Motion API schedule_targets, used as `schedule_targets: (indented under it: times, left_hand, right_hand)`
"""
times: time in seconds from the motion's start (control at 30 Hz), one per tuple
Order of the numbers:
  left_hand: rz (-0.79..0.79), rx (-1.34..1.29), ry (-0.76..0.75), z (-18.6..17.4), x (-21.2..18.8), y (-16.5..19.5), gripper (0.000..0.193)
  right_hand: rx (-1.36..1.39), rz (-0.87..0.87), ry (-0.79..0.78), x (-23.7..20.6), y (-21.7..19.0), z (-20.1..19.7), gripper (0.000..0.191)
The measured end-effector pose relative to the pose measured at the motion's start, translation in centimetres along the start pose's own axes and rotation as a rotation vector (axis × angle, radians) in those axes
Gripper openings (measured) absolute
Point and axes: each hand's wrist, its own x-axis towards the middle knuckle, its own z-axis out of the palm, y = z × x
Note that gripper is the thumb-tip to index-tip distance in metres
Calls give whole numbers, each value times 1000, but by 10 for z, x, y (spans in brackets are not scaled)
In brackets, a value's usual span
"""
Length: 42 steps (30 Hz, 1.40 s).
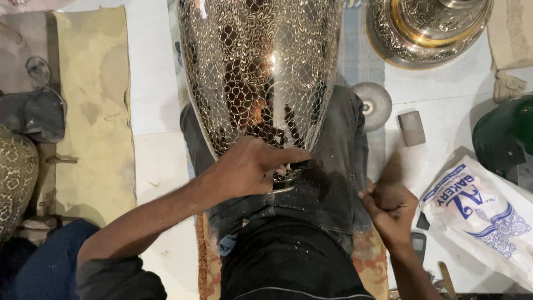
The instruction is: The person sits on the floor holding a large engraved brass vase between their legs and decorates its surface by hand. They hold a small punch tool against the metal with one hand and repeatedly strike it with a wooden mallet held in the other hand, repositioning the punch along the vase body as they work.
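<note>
left hand grips engraved vase base, right hand fisted nr white bag & grey block.

- Under your left hand fingers: vase, polished metal, glossy, engraved scrollwork.
- Beneath both fists: trousers, matt cloth, metal-flecked.
- Beyond your right hand knuckles: bag, glossy plastic.

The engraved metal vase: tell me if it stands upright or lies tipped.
Tipped: the vase lies across the person's lap, narrow end under the left hand.
</note>
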Motion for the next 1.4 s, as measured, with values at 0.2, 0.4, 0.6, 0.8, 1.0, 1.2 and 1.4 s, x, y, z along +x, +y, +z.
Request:
schedule_targets:
  times: [0.2,0.4,0.6,0.8,1.0,1.2,1.4]
  left_hand:
    - [-39,-62,5,1,0,4,45]
    - [-17,-23,-18,0,-1,-1,57]
    - [-3,-4,-45,-2,0,-2,66]
    - [-46,31,-30,-2,0,1,64]
    - [8,18,-7,-1,-2,-2,69]
    - [1,66,-39,1,-1,-3,71]
    - [-66,59,-43,0,0,-1,68]
  right_hand:
    - [-11,108,-51,3,-8,2,39]
    - [-660,104,-117,7,-11,-2,22]
    - [-27,149,-157,0,-2,1,17]
    - [-99,164,-60,1,5,-6,26]
    - [39,-42,-118,5,5,-5,41]
    - [-58,250,66,1,-9,3,16]
    - [-151,55,-19,2,-10,-1,22]
